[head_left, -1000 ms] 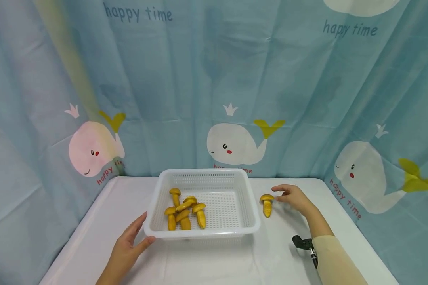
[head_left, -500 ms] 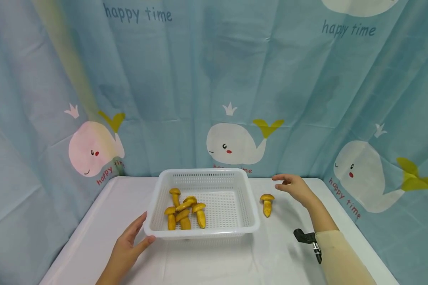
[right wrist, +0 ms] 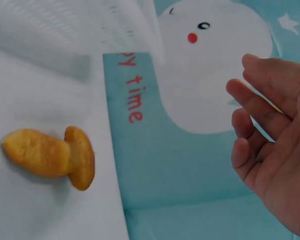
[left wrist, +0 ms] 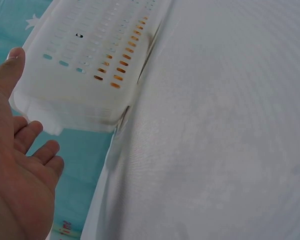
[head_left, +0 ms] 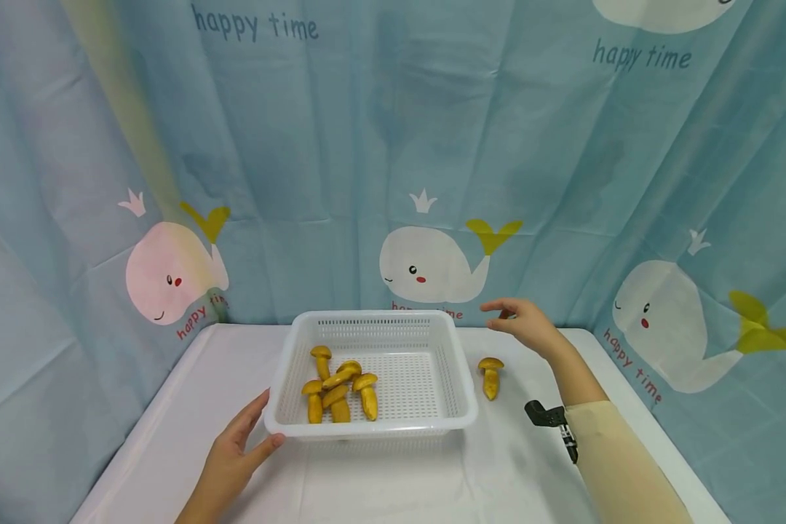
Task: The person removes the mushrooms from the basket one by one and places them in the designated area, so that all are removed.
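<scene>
A white plastic basket with slotted walls stands on the table, holding several yellow-brown mushrooms in its left half. At its front left corner is my left hand, with thumb and fingers spread and fingertips right at the rim. The left wrist view shows that hand's thumb along the basket's side, the other fingers loosely bent. One more mushroom lies on the table right of the basket, cap toward the back. My right hand hovers behind and above it, holding nothing, fingers loosely bent in the right wrist view.
A white cloth covers the table. Behind it hangs a blue curtain printed with whales, close to the table's back edge. A black wrist-camera mount sticks out from the right sleeve.
My right hand has lifted away from the loose mushroom, moving back and then a little left. The mushroom, the basket and my left hand stay where they were.
</scene>
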The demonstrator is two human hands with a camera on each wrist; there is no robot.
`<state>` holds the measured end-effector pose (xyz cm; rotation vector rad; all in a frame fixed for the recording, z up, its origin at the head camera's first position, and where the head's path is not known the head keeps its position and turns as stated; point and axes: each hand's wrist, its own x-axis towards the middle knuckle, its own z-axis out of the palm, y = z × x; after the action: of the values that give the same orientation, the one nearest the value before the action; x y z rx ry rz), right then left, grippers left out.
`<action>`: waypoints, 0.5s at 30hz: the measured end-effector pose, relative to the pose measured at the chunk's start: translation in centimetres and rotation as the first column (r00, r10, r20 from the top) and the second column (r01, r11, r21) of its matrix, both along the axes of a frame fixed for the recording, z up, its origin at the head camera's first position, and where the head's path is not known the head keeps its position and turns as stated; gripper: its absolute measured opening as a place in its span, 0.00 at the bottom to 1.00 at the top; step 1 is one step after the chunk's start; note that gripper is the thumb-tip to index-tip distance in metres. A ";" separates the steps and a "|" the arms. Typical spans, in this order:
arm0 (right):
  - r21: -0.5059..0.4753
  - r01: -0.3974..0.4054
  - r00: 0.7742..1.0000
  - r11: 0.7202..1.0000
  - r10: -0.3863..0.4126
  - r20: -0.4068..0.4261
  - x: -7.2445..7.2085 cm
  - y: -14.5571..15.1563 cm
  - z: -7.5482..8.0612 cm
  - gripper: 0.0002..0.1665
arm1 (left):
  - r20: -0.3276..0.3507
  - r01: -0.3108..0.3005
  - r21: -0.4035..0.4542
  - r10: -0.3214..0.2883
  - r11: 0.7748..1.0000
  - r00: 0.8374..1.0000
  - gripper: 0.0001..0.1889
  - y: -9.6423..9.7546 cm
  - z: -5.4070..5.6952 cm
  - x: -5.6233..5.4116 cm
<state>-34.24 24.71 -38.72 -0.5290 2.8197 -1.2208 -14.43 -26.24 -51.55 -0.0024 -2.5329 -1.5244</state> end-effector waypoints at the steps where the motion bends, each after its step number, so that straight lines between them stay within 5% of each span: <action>1: -0.006 -0.010 1.000 1.000 0.010 -0.003 0.0 -0.4 0.3 0.22 | -0.002 0.002 -0.006 -0.002 1.000 1.000 0.41 0.0 0.0 0.0; 15: -0.044 -0.107 0.994 0.993 0.106 -0.032 -0.5 -5.3 3.0 0.19 | -0.021 0.004 0.011 -0.003 1.000 1.000 0.42 0.0 0.0 0.0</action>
<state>-34.71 19.38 -35.72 -0.6958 2.7524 -1.2701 -14.39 -26.24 -51.52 -0.0212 -2.5097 -1.5311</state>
